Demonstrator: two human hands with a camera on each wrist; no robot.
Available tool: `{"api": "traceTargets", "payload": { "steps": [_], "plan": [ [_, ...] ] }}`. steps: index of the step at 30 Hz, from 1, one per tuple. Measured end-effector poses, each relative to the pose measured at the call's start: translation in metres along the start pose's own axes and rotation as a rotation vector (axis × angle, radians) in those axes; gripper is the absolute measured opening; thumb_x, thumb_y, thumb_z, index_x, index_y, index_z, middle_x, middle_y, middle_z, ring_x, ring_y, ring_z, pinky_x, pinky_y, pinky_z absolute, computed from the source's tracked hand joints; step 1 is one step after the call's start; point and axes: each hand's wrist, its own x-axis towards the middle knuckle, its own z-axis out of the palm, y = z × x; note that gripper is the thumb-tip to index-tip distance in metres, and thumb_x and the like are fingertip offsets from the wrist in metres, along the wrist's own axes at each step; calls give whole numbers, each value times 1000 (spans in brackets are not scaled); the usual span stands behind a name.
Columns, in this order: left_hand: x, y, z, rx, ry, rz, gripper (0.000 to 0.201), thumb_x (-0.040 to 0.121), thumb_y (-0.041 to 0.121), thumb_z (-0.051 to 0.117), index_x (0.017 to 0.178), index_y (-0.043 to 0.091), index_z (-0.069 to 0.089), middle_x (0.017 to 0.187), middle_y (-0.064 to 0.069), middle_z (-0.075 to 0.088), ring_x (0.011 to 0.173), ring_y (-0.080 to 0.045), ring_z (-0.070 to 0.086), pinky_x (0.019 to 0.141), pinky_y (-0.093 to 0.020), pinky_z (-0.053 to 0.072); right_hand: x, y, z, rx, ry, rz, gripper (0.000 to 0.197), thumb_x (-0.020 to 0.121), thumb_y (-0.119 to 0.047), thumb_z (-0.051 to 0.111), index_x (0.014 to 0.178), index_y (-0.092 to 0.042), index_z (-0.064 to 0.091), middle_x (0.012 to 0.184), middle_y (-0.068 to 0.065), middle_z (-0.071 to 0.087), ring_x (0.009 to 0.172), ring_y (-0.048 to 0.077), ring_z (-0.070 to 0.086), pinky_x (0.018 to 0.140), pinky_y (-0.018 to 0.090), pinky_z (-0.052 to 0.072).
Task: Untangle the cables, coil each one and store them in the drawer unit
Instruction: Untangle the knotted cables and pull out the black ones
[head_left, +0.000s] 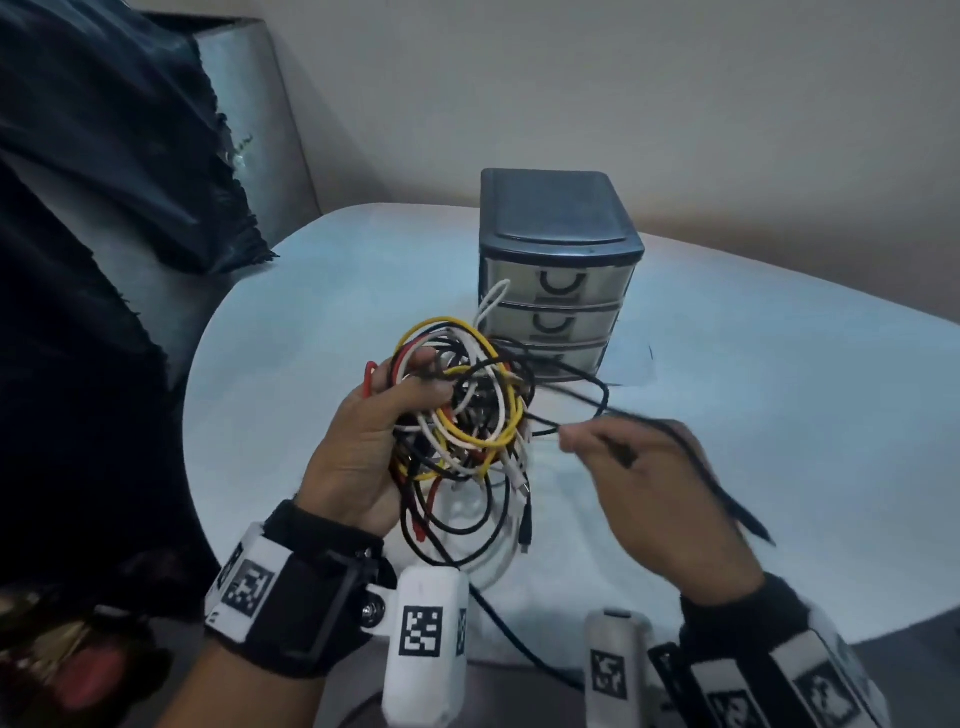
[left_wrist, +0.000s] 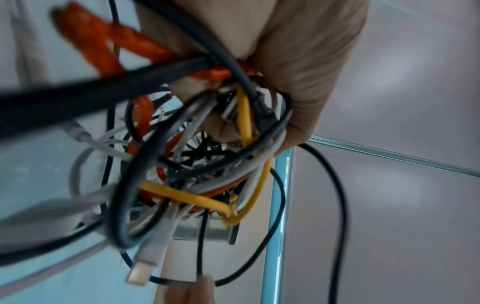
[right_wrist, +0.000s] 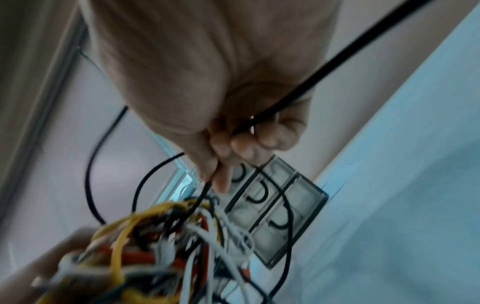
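My left hand (head_left: 379, 415) grips a tangled bundle of cables (head_left: 467, 410) in yellow, white, black and orange, held up above the table. In the left wrist view the bundle (left_wrist: 197, 164) fills the middle, with my fingers (left_wrist: 298, 82) curled round it. My right hand (head_left: 654, 478) pinches a black cable (head_left: 582, 410) that runs out of the bundle to the right and passes over the back of the hand. The right wrist view shows that black cable (right_wrist: 298, 96) held between my fingers (right_wrist: 249, 144). A dark drawer unit (head_left: 558, 270) with three shut translucent drawers stands just behind the bundle.
The pale blue table (head_left: 753, 405) has a rounded near edge. Dark cloth (head_left: 93, 234) hangs over a grey chair at the left. A beige wall rises behind the drawer unit. A black cable end (head_left: 519, 644) trails down over the table's front edge.
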Motion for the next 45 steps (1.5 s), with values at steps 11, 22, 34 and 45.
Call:
{"api": "traceTargets", "payload": {
  "steps": [11,22,34,45],
  "plan": [
    [5,25,-21,-120,103,81,25,71,6,63,89,23,63,96,-8,71,94,-28,70,87,-58,55,5,49,-50,-4,490,312,12,91,-14,61,102,-13,66,95,9,71,90,27,64,82,36,50],
    [-7,8,0,-170,-87,-30,27,71,0,63,91,19,65,88,-12,75,78,-29,74,77,-58,58,-4,-4,13,-25,-40,-158,14,94,-37,61,85,-29,67,71,-17,66,68,3,59,70,21,48],
    [-1,37,-29,-171,29,110,32,78,8,60,107,21,65,115,-11,70,107,-33,66,92,-64,50,9,38,-57,156,379,325,27,89,-29,70,114,-19,72,76,-3,70,68,7,65,76,33,51],
    [-2,21,-13,-289,-51,60,41,76,6,62,115,18,62,110,-12,72,95,-28,72,91,-57,54,-8,5,0,-187,164,72,34,88,-35,67,121,-29,63,122,-14,60,115,11,55,95,21,36]
  ]
}}
